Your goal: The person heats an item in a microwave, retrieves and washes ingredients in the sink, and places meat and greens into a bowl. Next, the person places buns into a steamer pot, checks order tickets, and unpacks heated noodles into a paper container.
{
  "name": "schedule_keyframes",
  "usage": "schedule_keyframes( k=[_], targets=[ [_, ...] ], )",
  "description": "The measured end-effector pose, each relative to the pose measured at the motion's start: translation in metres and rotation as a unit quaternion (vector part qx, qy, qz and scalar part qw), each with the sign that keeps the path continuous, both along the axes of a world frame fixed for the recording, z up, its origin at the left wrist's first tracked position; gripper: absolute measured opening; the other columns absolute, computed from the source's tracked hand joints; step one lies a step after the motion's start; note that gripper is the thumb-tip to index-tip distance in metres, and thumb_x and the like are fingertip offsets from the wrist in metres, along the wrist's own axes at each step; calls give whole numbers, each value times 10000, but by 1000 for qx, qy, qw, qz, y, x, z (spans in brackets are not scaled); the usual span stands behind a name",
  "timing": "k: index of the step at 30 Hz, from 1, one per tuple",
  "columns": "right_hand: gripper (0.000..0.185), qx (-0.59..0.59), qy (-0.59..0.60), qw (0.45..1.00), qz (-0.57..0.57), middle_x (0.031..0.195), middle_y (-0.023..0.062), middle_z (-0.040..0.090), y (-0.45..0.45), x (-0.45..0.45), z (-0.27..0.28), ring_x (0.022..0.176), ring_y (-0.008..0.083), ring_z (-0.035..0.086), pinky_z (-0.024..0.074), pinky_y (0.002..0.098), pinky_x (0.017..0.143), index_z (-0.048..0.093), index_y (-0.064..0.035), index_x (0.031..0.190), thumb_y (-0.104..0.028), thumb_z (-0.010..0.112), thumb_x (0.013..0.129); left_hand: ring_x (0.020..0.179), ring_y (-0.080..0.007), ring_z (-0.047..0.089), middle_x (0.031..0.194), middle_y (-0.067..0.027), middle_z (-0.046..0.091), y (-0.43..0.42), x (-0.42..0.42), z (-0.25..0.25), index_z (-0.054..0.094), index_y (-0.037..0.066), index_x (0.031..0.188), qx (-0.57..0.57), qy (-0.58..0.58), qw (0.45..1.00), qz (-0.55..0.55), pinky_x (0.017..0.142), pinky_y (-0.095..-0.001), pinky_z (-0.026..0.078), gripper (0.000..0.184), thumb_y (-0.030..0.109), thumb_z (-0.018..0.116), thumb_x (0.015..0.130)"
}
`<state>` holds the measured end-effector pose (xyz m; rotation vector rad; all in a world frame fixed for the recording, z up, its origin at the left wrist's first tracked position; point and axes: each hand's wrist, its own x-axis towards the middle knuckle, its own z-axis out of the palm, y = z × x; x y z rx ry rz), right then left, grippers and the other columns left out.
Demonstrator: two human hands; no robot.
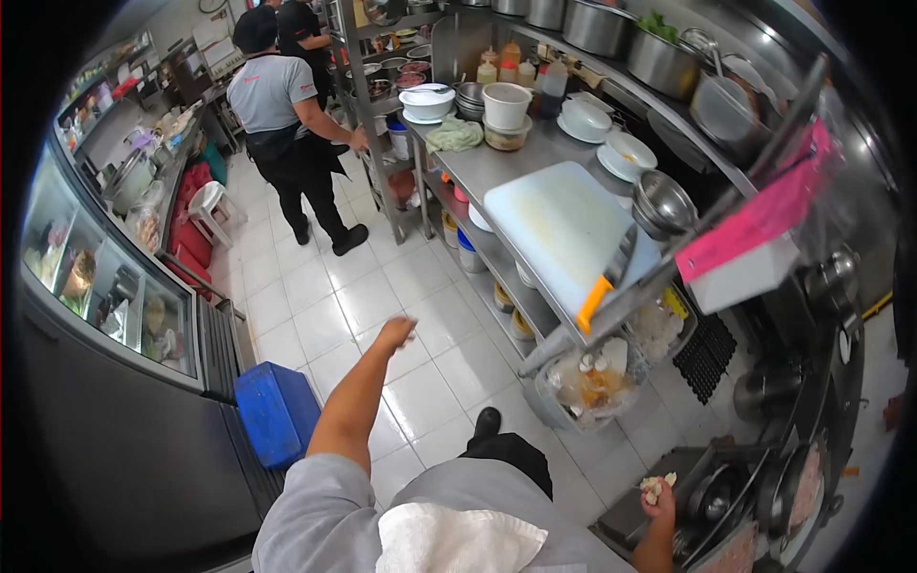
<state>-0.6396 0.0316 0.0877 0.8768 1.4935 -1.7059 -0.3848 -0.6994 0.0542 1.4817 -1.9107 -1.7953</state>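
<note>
- Shows white cutting board (559, 215) and orange-handled knife (608, 280) on counter (465, 158), right of center; blue crate (275, 411) near left forearm (346, 406).
- Extends left hand (396, 332) over floor (358, 286) at center, fingers loosely curled.
- Grasps pale food pieces (655, 488) in right hand (660, 506), lower right.
- Cuts off right forearm (655, 550) at bottom edge; cannot identify food.

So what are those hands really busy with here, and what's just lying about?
In or nearest the hands:
- Right hand: pale food pieces; dark pan nearby
- Left hand: nothing visible held, above floor tiles

Apparently lying about:
- Orange-handled knife on white cutting board
- Green cloth
- Blue tub
</note>
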Motion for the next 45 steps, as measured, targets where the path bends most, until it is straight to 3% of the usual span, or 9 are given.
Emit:
schedule_keyframes(
  k=[6, 7, 9, 17, 25, 29, 31, 38, 45],
  targets=[
    [200, -48, -28, 994, -90, 652, 30, 557, -67, -59, -41, 550, 162, 547, 460, 284, 482, 528, -139, 867, -337, 505, 877, 734, -155, 627, 883, -45, 635, -157, -139, 129, 603, 69, 1026, -175, 45, 981, -74, 473, -270, 428, 338, 349, 526, 853],
    [208, -67, -38, 994, -84, 654, 29, 555, -80, -68, -46, 553, 159, 546, 461, 283, 481, 527, -134, 864, -336, 488, 886, 822, -192, 622, 971, -63, 607, -181, -150, 150, 569, 65, 1096, -157, 18, 984, -79, 604, -297, 461, 405, 379, 555, 841],
    [217, -82, -51, 992, -80, 656, 27, 553, -105, -78, -45, 556, 155, 545, 462, 281, 481, 525, -129, 861, -336, 470, 895, 768, -164, 622, 857, -73, 626, -255, -175, 140, 597, 43, 1035, -329, 18, 938, -110, 599, -279, 473, 356, 319, 598, 810],
    [201, -86, 25, 983, -159, 740, 40, 577, -151, -70, -42, 549, 144, 553, 470, 265, 417, 522, -124, 993, -295, 497, 889, 815, -264, 640, 917, -167, 649, -369, -317, 219, 609, 27, 1025, -467, -18, 881, -75, 732, -336, 493, 364, 262, 638, 749],
    [286, 156, 77, 935, -310, 794, 40, 571, -206, 52, 77, 706, 211, 550, 380, 631, 859, 586, -143, 932, -415, 523, 870, 964, -385, 595, 1007, -232, 616, -491, -482, 232, 641, 4, 943, -502, -72, 844, -173, 831, -456, 481, 247, 96, 484, 775],
    [203, 192, 105, 887, -407, 705, -2, 560, -408, 48, 208, 609, 171, 528, 497, 381, 612, 585, -118, 917, -307, 522, 881, 971, -379, 597, 1035, -234, 607, -528, -530, 226, 628, 10, 1012, -481, -62, 847, -216, 829, -456, 483, 281, 126, 488, 798],
    [230, -138, 145, 897, -394, 746, 12, 574, -393, 52, 189, 663, 184, 549, 509, 293, 613, 588, -87, 930, -305, 550, 867, 973, -364, 602, 1033, -226, 612, -540, -546, 217, 634, 5, 995, -477, -81, 841, -244, 819, -443, 491, 272, 137, 488, 806],
    [270, 5, 247, 955, -162, 831, 66, 593, -636, -16, 209, 572, 160, 547, 463, 266, 406, 479, -121, 1123, -271, 478, 899, 856, -302, 659, 944, -175, 654, -542, -568, 217, 674, 72, 939, -567, -87, 761, -304, 670, -413, 538, 227, 168, 506, 821],
    [284, -149, 214, 965, -11, 903, 178, 573, -774, -58, 177, 562, 200, 567, 513, 301, 411, 411, -76, 1160, -213, 438, 913, 907, -287, 646, 1004, -182, 634, -534, -576, 227, 672, 60, 928, -550, -65, 788, -268, 693, -369, 535, 215, 165, 522, 813]
  ],
)
